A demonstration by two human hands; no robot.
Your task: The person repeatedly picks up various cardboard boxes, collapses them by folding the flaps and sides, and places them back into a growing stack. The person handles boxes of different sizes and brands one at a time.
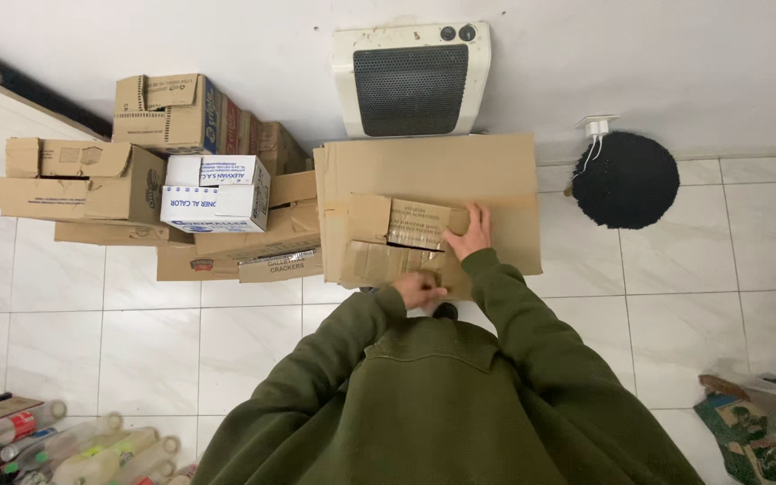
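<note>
The flattened cardboard box (428, 211) lies on the floor at twelve o'clock from the person, its long axis from nine to three, right hand (470, 235) pressed open on its flap, left hand (417, 289) closed on the near edge.

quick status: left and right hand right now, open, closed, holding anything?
Left hand: curled shut on the near edge of the flattened brown cardboard box.
Right hand: open, fingers spread flat on that box, gripping nothing.
</note>
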